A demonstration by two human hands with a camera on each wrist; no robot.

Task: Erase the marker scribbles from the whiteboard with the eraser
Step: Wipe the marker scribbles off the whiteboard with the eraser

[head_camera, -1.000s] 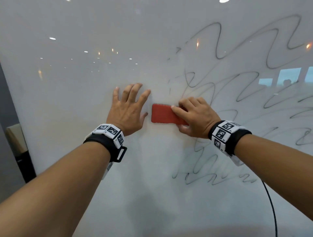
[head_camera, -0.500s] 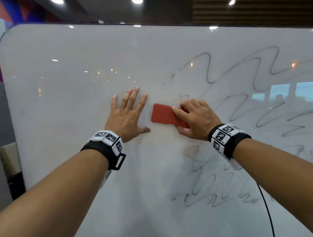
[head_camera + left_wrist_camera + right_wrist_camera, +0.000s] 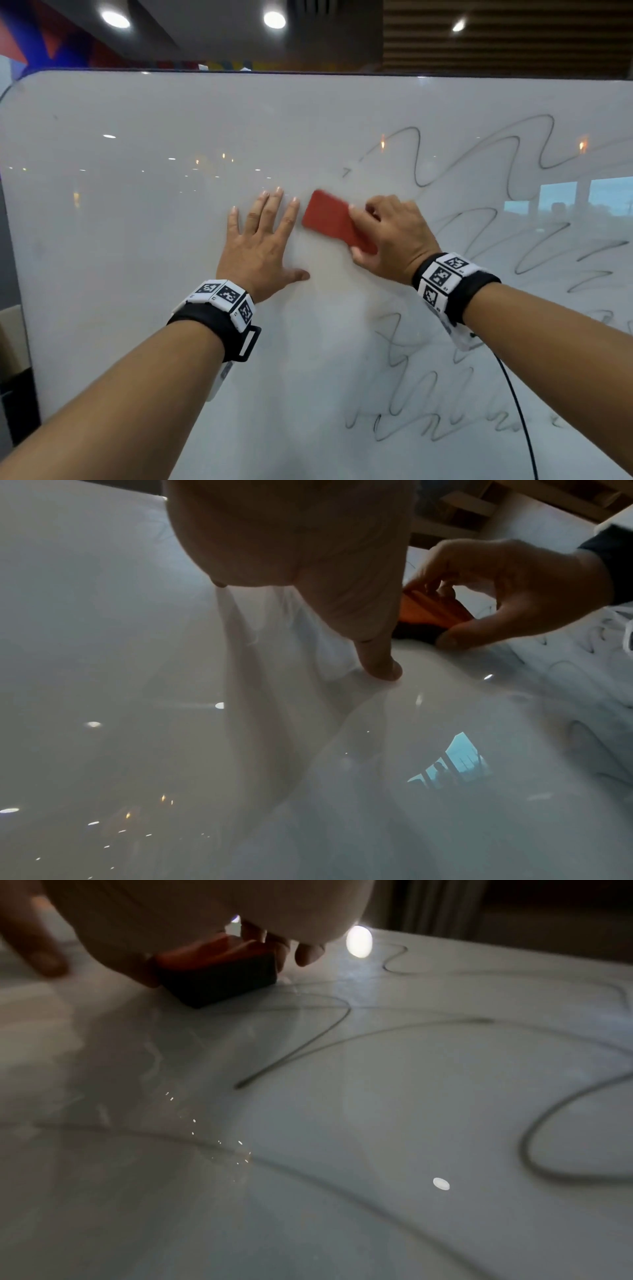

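Note:
A red eraser (image 3: 334, 221) with a dark felt underside lies tilted against the whiteboard (image 3: 137, 171), blurred by motion. My right hand (image 3: 387, 236) grips its lower right end, fingers on top and thumb below; the eraser (image 3: 431, 610) and my right hand (image 3: 507, 593) also show in the left wrist view, and the eraser (image 3: 219, 972) in the right wrist view. My left hand (image 3: 263, 240) presses flat on the board just left of the eraser, fingers spread. Black wavy marker scribbles (image 3: 513, 164) cover the board's right half, with more scribbles (image 3: 411, 404) lower down.
The whiteboard's top edge (image 3: 308, 72) and rounded left corner are in view, with ceiling lights above. A thin black cable (image 3: 517, 411) hangs from my right wrist. A dark piece of furniture (image 3: 13, 377) stands past the board's left edge.
The eraser has tilted, its left end swinging up, and it has wiped away the scribble fragments beside my right hand. The view has tipped upward. My left hand stays flat on the board.

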